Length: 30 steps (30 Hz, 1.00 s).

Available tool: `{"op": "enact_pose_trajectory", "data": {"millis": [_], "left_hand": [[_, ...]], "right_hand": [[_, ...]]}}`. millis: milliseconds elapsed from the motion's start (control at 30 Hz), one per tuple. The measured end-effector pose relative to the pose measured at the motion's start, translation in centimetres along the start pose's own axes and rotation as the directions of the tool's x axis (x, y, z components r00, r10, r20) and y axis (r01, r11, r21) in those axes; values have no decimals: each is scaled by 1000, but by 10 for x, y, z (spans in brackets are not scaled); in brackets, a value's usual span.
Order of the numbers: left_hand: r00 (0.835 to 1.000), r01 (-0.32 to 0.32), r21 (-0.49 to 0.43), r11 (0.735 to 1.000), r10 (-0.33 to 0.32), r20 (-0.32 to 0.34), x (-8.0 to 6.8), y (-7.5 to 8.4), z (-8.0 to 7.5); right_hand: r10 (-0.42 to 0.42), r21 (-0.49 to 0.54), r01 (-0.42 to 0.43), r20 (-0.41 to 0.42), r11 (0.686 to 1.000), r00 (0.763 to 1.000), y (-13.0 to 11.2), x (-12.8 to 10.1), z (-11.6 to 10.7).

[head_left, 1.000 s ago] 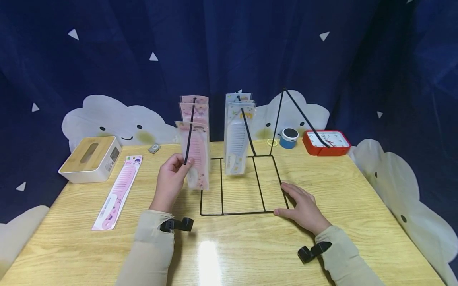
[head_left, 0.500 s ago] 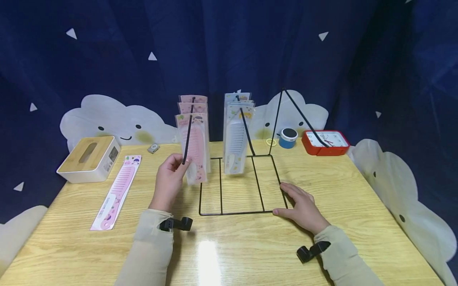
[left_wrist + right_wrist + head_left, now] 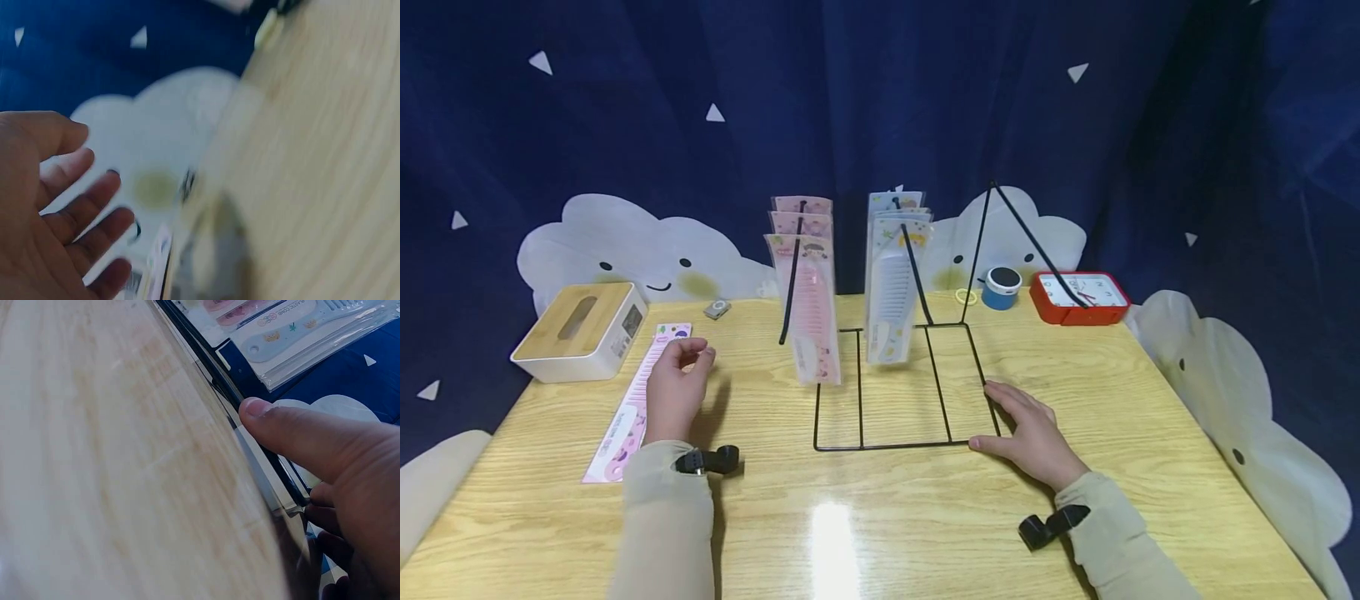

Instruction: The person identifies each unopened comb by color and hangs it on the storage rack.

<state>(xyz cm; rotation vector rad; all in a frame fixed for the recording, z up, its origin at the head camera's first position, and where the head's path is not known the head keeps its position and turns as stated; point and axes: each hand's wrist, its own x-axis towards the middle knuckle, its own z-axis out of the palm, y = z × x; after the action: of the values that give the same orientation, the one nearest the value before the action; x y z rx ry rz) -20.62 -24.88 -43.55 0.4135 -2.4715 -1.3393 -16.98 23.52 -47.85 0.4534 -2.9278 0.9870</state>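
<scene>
1. Head view: pale wooden table [image 3: 925,517] before a dark blue curtain. A black wire display rack [image 3: 910,383] holds packaged pink combs [image 3: 812,308]. Left of the rack, the left hand [image 3: 676,392], loosely curled and empty, hovers over a flat packaged pink comb [image 3: 636,400].
2. Left wrist view: left-hand fingers [image 3: 81,219] spread, holding nothing.
3. Right wrist view: the right hand [image 3: 337,481] rests flat against the rack's base [image 3: 262,431].

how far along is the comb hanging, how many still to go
Three pink combs hang on the left hook of the wire rack, and the blue combs hang on the middle hook. The left hand is empty, over the last pink comb on the table. The right hand rests on the rack's base. That one comb is left; the right hook is bare.
</scene>
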Motion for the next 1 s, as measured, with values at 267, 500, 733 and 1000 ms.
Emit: {"op": "enact_pose_trajectory", "data": {"millis": [267,500,733,1000], "left_hand": [[969,80,398,914,-165,185,1,-23,-23],[956,141,463,875,-242,166,-1,-23,-23],[968,129,452,883,-212,137,-2,-22,-21],[955,97,426,899,-205,215,-1,-20,-15]], "right_hand": [[7,-5,-7,2,1000,1000,0,0,0],[10,-1,-10,6,1000,1000,0,0,1],[7,-3,-7,1,1000,1000,0,0,0],[3,-10,-3,-3,1000,1000,-1,1,0]]}}
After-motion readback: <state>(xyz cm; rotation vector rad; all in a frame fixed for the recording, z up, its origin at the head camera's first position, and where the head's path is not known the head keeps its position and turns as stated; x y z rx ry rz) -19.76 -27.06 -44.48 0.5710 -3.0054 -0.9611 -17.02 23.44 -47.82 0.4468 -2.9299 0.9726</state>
